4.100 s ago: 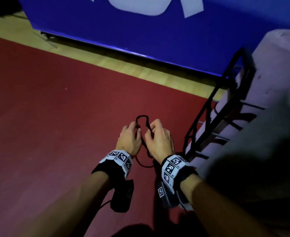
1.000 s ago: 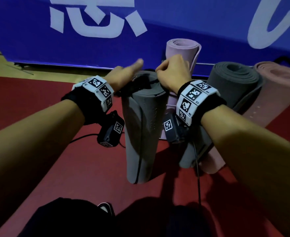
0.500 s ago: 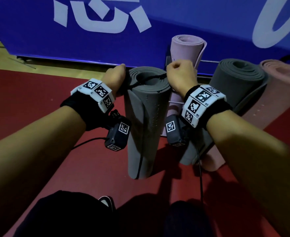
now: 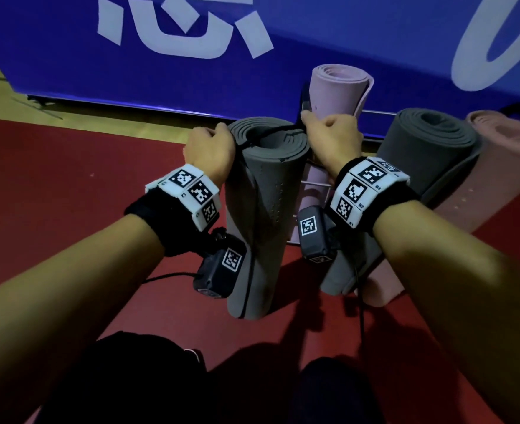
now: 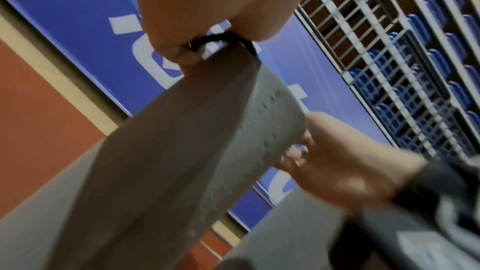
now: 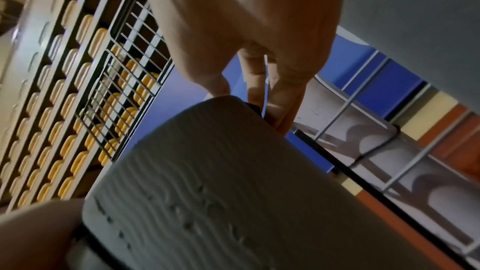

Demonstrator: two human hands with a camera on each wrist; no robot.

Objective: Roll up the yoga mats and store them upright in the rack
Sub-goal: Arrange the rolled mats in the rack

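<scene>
Now both hands, left (image 4: 209,151) and right (image 4: 332,139), pinch the black strap (image 4: 278,132) lower across the grey mat (image 4: 261,215).

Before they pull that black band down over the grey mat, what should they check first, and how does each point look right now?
1. Left hand grips the band: ok.
2. Right hand grips the band's other side: ok.
3. Band spans the top of the grey mat: ok.
4. Mat upright and rolled: ok, though its outer flap looks slightly loose.
5. Band wide enough to slip over the roll: cannot tell.
6. Free slot in the rack: cannot tell.
</scene>
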